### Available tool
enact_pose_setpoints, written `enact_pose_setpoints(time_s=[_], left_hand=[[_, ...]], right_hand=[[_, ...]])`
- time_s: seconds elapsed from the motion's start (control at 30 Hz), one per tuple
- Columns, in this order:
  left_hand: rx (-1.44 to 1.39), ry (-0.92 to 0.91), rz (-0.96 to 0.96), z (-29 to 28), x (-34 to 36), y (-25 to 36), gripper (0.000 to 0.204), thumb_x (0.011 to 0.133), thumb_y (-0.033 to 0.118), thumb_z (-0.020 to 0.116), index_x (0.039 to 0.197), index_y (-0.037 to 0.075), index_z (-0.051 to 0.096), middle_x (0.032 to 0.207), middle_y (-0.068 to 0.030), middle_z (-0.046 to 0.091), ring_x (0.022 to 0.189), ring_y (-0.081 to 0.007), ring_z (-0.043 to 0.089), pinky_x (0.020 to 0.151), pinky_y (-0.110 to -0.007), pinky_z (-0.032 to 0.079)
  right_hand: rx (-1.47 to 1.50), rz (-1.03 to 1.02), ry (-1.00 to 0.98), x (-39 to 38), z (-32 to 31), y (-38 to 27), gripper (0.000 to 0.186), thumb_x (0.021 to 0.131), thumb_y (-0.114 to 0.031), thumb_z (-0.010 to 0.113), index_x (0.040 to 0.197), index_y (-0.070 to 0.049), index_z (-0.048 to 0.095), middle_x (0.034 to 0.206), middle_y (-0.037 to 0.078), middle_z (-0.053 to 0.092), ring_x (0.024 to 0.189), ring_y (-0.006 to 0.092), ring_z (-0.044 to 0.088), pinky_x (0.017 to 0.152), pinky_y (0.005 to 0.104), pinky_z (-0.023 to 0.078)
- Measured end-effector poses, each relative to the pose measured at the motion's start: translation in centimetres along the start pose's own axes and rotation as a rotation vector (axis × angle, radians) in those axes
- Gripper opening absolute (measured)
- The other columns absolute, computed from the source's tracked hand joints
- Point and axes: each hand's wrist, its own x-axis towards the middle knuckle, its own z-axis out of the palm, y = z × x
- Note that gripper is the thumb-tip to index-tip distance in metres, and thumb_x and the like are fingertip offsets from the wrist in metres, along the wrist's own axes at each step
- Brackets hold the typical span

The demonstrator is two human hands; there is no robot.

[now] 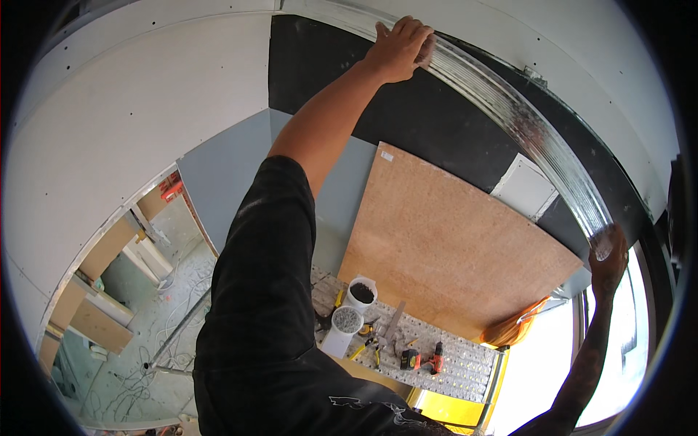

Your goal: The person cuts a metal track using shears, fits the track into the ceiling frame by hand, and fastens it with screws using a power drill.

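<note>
Left hand [398, 45] grips metal channel [509, 109]; right hand [607, 261] apparently too.

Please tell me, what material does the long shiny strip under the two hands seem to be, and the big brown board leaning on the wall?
The long strip looks like bare metal, probably galvanized steel: silvery, glossy, with lengthwise ribs that catch light. Left hand and right hand both press on it. The brown board looks like pressed wood chips or cork: matte, tan, finely speckled; which one I cannot tell.
</note>
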Motion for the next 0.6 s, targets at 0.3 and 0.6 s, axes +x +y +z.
enact_pose_setpoints(time_s=[0.3, 0.6], left_hand=[[-0.03, 0.01, -0.013, -0.1, 0.6, -0.3, 0.08, 0.081, 0.018, 0.08, 0.146, 0.022, 0.034, 0.15, -0.006, 0.035, 0.147, -0.0281, 0.026, 0.108, -0.076, 0.03], [0.075, 0.108, 0.023, -1.4, 1.2, 0.0, 0.067, 0.081, 0.018, 0.079, 0.138, 0.015, 0.043, 0.14, -0.011, 0.048, 0.135, -0.0322, 0.044, 0.099, -0.064, 0.04]], right_hand=[[-0.018, -0.008, -0.004, 1.0, 0.7, 0.7, 0.083, 0.076, -0.001, 0.079, 0.149, -0.009, 0.04, 0.142, 0.015, 0.052, 0.133, 0.0336, 0.05, 0.111, 0.0492, 0.038], [-0.054, -0.056, 0.039, 2.9, 0.0, 1.1, 0.08, 0.077, -0.003, 0.079, 0.148, -0.011, 0.043, 0.141, 0.015, 0.055, 0.133, 0.032, 0.051, 0.111, 0.049, 0.038]])
